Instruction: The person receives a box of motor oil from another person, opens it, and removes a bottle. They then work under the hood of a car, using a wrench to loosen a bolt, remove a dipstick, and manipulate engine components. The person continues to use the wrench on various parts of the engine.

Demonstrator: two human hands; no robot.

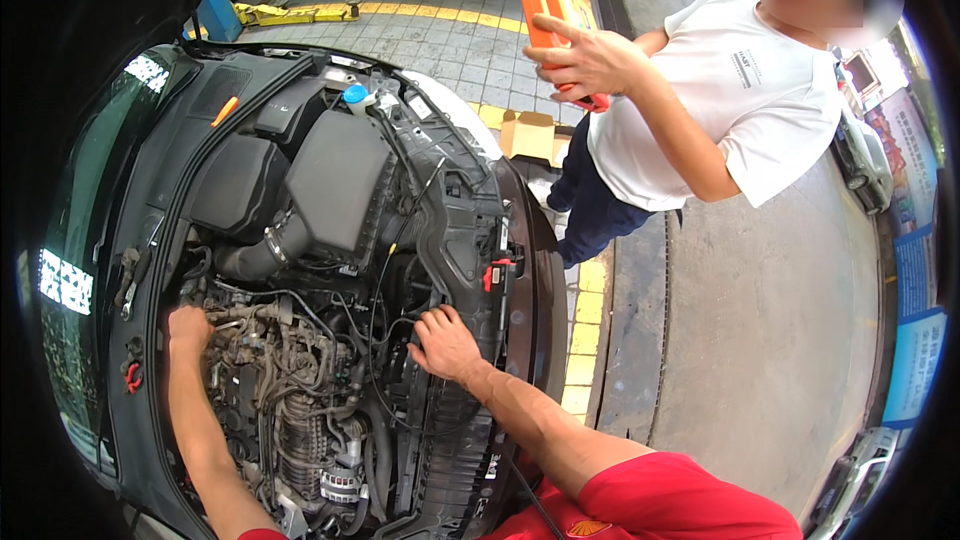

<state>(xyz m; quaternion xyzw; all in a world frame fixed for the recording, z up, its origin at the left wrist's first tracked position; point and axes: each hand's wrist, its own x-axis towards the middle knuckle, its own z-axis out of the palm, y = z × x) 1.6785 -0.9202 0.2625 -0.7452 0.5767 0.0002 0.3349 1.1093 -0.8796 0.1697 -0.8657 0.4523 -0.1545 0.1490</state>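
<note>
My left hand reaches down at the rear edge of the car's engine, by the windshield cowl; its fingers are mostly hidden among pipes and hoses, so its grip does not show. My right hand rests on the black plastic front panel beside the radiator area, fingers spread. Between the hands lie hoses and wiring. A thin black cable with a yellow marker crosses the bay. Above them in the view sit the black air filter box, its ribbed intake hose and a blue reservoir cap.
A person in a white shirt stands at the car's front, holding an orange case. On the cowl lie an orange-handled tool, metal tools and red-handled pliers. An open cardboard box is on the floor.
</note>
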